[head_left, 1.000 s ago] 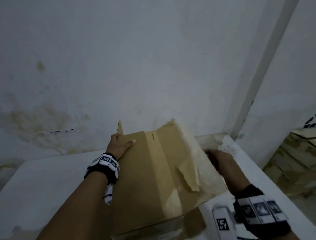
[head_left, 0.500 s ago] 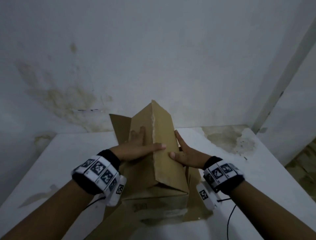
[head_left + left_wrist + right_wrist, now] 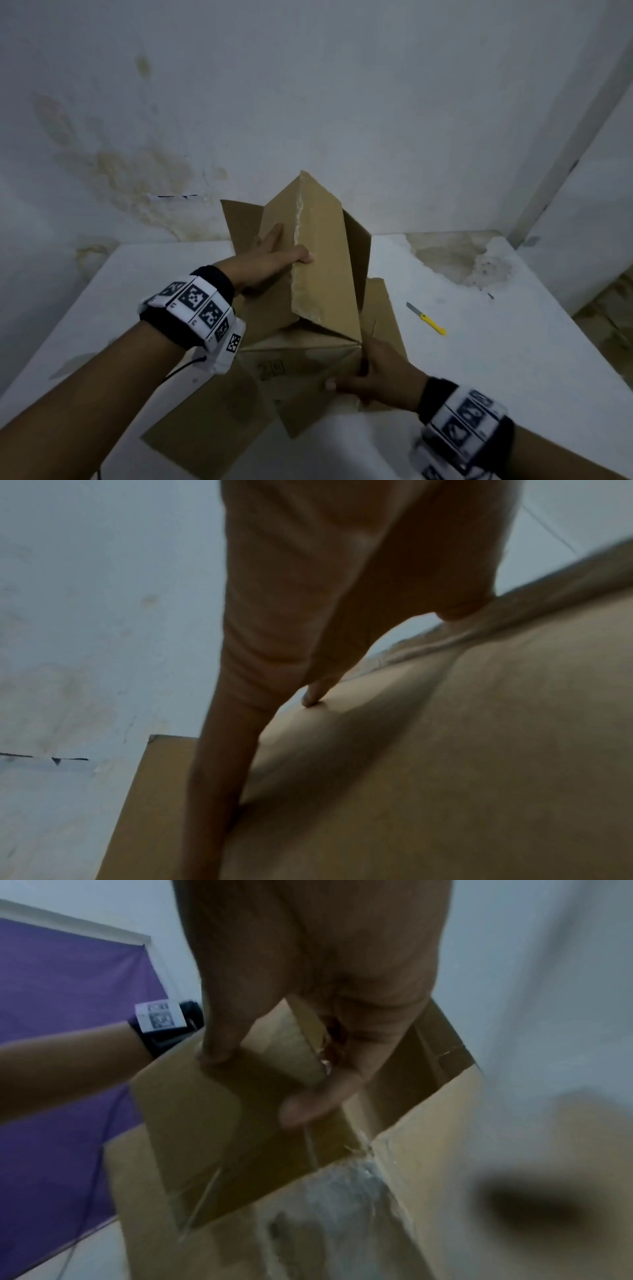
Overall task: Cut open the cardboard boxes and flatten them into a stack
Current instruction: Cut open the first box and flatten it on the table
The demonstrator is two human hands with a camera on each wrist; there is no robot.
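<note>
**Stained white wall behind a half-collapsed box**

White table [image 3: 513,359] set against the wall carries a cardboard box [image 3: 325,260] near its far edge, already cut open, standing as a ridge with flaps splayed; nothing shows inside. Left hand [image 3: 270,260], fingers straight, presses one panel, likely to fold it flat. Right hand [image 3: 373,377] pinches a near flap [image 3: 308,404], steadying it. Yellow utility knife [image 3: 426,318] lies apart toward the right edge.

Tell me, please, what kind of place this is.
Probably a bare back room or storage corner: a stained white wall, a plain white table holding a cardboard box, and a yellow cutter.
</note>
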